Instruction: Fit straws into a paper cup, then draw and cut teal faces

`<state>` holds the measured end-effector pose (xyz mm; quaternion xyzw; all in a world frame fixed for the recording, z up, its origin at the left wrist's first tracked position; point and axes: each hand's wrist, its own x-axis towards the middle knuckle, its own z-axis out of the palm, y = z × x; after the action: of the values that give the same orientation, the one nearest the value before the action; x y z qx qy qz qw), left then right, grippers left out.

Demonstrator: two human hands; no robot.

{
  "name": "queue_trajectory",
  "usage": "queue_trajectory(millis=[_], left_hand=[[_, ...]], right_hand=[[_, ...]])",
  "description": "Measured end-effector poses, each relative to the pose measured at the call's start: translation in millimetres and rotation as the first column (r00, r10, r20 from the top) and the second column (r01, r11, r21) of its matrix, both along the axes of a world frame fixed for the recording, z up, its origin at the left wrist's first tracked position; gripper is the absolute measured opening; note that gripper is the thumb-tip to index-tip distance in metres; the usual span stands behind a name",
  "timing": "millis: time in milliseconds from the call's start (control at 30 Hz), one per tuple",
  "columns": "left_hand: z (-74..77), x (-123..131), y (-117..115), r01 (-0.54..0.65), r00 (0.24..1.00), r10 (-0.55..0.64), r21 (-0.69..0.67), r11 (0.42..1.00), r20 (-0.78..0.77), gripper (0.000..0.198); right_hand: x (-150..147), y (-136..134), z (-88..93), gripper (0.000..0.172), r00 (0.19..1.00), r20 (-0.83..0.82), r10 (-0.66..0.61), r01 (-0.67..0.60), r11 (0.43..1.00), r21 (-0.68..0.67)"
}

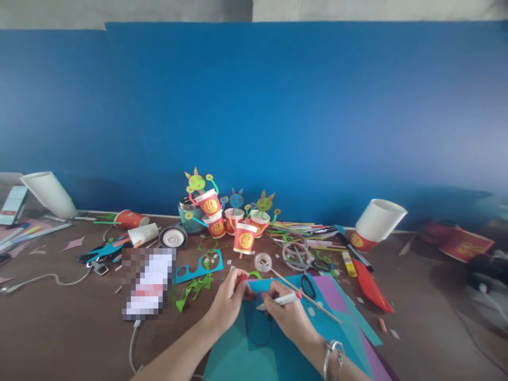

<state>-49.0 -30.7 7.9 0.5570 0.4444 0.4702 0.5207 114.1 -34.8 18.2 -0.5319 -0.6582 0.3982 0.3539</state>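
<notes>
My right hand [286, 316] grips a white marker with a red cap end [282, 300], its tip down on a blue paper sheet [254, 338] that bears a drawn dark oval outline [257, 330]. My left hand [230, 297] is closed in a pinch on the upper edge of that blue paper, with something small and red at the fingertips. A thin wooden stick [305, 296] lies slanted just beyond my right hand. A purple sheet [337, 296] lies under the blue one.
Red paper cups with paper animal figures [234, 217] stand behind. A tape roll [262, 261], scissors [307, 284], coloured straws [301, 228], a glue stick [349, 263], green scraps [194, 288], a phone [148, 283], a cable [47, 278] and tilted white cups [379, 218] litter the brown table.
</notes>
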Motion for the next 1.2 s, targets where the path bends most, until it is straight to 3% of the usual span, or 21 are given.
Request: queue_trajectory(millis=[533,1200], left_hand=[[-4.4,-2.5,0.7,-0.003,0.998,0.004,0.021,1.000,-0.062,0.026],[2.4,-0.5,-1.6,-0.018,1.000,0.018,-0.014,1.000,-0.014,0.027]], right_hand=[[-1.3,-2.4,3.4,0.025,0.996,0.082,0.042,-0.042,0.999,-0.011],[0.6,-1.4,-4.4,0.027,0.997,0.069,-0.036,0.032,0.998,0.060]])
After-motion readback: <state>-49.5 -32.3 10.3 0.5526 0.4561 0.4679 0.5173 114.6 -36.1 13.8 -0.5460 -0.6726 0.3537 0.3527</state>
